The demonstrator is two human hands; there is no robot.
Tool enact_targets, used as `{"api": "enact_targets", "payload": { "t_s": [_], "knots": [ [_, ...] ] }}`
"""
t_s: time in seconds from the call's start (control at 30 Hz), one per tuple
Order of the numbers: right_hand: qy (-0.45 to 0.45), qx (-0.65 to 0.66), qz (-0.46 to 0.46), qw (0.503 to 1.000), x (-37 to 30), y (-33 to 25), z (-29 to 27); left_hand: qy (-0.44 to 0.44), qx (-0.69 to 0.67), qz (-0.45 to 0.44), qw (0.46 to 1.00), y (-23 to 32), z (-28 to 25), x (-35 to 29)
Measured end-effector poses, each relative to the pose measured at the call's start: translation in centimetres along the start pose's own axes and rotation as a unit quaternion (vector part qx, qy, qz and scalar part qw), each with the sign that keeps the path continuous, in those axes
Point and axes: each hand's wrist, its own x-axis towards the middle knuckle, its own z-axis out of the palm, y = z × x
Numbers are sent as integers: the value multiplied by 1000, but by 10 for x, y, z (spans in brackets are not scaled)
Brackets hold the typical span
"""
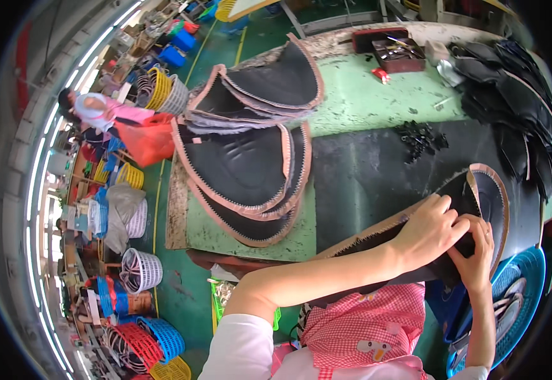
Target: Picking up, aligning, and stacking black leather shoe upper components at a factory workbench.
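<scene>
A black curved panel (371, 242) with tan, zigzag-stitched edging lies across the front right of the table and hangs over its near edge. My left hand (431, 229) reaches across from the lower left, with curled fingers gripping the panel near its right end. Just to the right, my right hand (474, 250) pinches the same panel, its fingertips close to the left hand's. What lies between the fingertips is hidden. Part of the tan edging (473, 190) stands up in a fold just beyond my hands.
Similar panels lie in stacks at left (238, 171) and far left (282, 79). Small black pieces (421, 139) sit beyond my hands, near a tool box (399, 52). Black pieces (510, 95) are heaped at right, above a blue basket (532, 278). A person (108, 111) stands far left.
</scene>
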Motion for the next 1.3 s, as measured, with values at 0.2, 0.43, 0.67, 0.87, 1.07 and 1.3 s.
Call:
{"api": "enact_targets", "payload": {
  "t_s": [0.2, 0.43, 0.67, 0.87, 1.07, 1.3],
  "knots": [
    [-21, 6, 0, 1000, 10, -7, 2, -21, -200, -127, 971, -25, 21, -3],
    [-21, -42, -87, 995, 11, -2, 5, -35, -29, -87, 995, -31, -2, 3],
    [-9, -22, -67, 997, 7, 2, -1, -86, -24, -119, 989, 5, -3, 5],
    [-9, -3, 34, 999, 3, -24, 2, -78, -247, -214, 942, -26, 12, -1],
    [-16, -27, 53, 998, 3, -33, 0, -132, -327, -270, 896, -24, -4, 9],
    [12, -2, -7, 1000, 0, -14, 14, -212, -388, -345, 828, -37, -12, 14]
  ]
}}
